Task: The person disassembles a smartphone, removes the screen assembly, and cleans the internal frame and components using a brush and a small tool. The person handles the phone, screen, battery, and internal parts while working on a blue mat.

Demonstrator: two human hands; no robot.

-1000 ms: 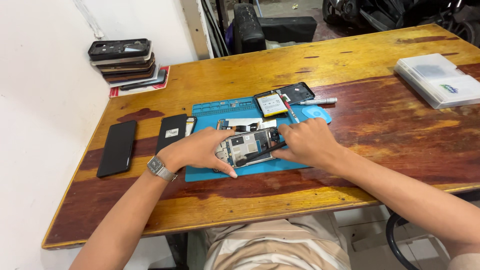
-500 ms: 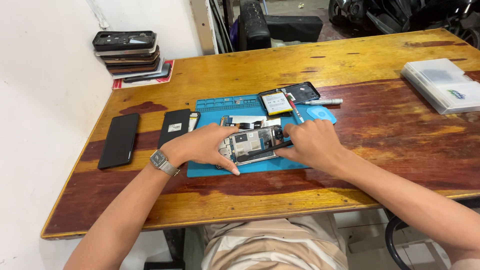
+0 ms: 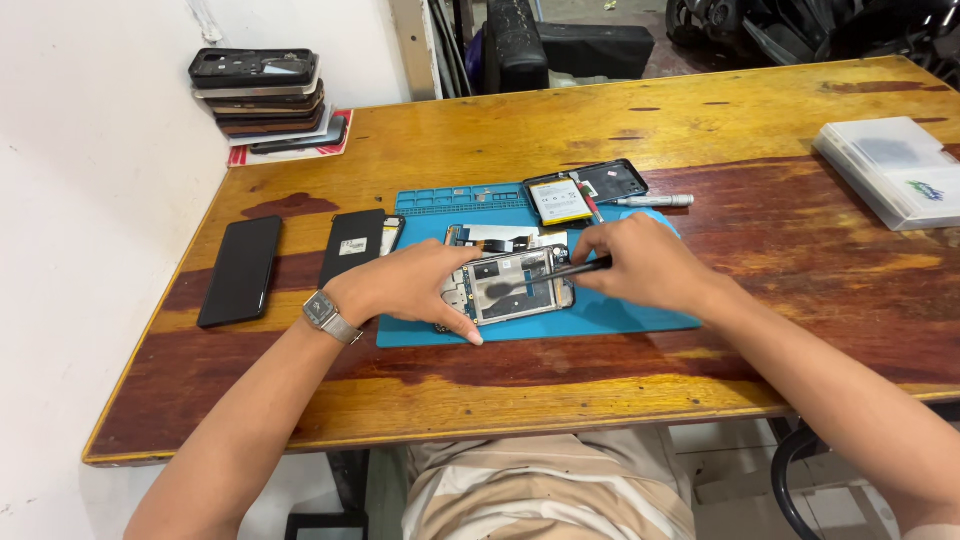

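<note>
On the blue repair mat (image 3: 620, 318) at frame centre, we have an opened phone (image 3: 510, 285) lying flat, back cover off, internals and metal shields facing up. Our left hand (image 3: 405, 285) rests on the phone's left end, fingers curled down over its edge and pinning it to the mat, thumb stretched along the near side. A metal wristwatch (image 3: 326, 316) sits on that wrist. Our right hand (image 3: 640, 262) sits just right of the phone, fingers pinched round a thin dark tool (image 3: 572, 268); the tip reaches in over the phone's right end. We cannot tell whether the tip touches the board.

Just above the phone on the mat: a loose flat part with a dark strip (image 3: 500, 238), partly hidden by our hands. At the mat's upper right edge, a black back cover (image 3: 612, 180) with a battery (image 3: 560, 200) lying on it, and a silver pen-shaped tool (image 3: 655, 201) just beside it on the wood.

Left of the mat, two dark phones lie flat: one (image 3: 352, 245) touching the mat's edge, one (image 3: 240, 270) further left, well apart. Upper left of the frame: a stack of phone frames and cases (image 3: 262, 92) against the wall. Upper right: a clear plastic parts box (image 3: 885, 170). All of it sits on a worn wooden table (image 3: 800, 290).
</note>
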